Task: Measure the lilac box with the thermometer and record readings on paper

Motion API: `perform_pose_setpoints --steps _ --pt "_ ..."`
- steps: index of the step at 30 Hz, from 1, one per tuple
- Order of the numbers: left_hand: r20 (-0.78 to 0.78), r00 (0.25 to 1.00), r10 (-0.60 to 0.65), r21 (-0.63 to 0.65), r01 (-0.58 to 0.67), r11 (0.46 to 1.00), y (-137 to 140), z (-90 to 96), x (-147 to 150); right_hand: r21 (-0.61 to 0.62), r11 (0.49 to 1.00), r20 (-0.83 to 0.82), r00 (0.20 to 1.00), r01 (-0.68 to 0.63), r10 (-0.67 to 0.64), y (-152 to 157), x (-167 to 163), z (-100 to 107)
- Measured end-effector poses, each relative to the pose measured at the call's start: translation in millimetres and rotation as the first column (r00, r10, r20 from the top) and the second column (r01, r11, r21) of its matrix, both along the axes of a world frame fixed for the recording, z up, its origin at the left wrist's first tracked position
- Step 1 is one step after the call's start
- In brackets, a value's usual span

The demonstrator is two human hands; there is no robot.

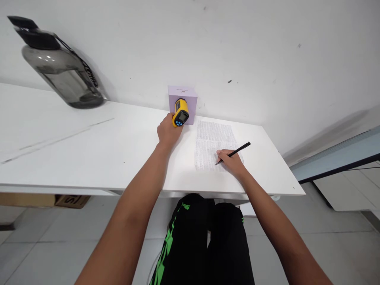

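My left hand [169, 130] is wrapped round the handle of a yellow and black infrared thermometer [181, 113], whose small screen and blue buttons face me. Its front end points at a lilac box [192, 103] standing against the wall; whether they touch I cannot tell. In my right hand [233, 161] is a slim black pen [242, 147], tilted with its tip down at the lower part of a white sheet [216, 134]. Dense rows of grey marks, too small to read, cover that sheet. My right hand rests over the sheet's lower right part.
A large grey see-through bottle [69, 81] with a black lid stands at the back left of the white table [74, 158]. Behind the table rises a white wall [267, 59]. Below the left front edge lies a cardboard box [73, 201]. My knees are under the table.
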State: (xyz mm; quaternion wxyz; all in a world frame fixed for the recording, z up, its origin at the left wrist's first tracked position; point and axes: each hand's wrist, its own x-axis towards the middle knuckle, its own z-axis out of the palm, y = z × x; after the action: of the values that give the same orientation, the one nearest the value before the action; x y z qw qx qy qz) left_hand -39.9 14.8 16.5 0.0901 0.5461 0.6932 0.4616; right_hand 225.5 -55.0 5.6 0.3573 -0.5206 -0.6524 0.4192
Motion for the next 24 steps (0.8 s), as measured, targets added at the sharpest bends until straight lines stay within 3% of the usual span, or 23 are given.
perform_pose_setpoints --steps 6,14,21,24 --pt "0.315 0.948 -0.035 0.170 -0.020 0.985 14 -13.4 6 -0.065 0.997 -0.035 0.999 -0.040 0.038 -1 0 -1" --pt "0.371 0.927 -0.055 0.195 -0.020 0.981 18 -17.3 9 -0.128 0.963 -0.063 0.971 -0.238 0.231 6 8 7" --pt "0.347 0.938 -0.018 0.175 -0.045 0.984 21 -19.7 9 -0.018 0.998 0.016 0.998 -0.060 0.060 -3 -3 3" --pt "0.337 0.942 -0.013 0.174 -0.049 0.984 21 -21.1 8 0.000 0.999 0.013 0.999 -0.048 0.048 -4 -4 0"
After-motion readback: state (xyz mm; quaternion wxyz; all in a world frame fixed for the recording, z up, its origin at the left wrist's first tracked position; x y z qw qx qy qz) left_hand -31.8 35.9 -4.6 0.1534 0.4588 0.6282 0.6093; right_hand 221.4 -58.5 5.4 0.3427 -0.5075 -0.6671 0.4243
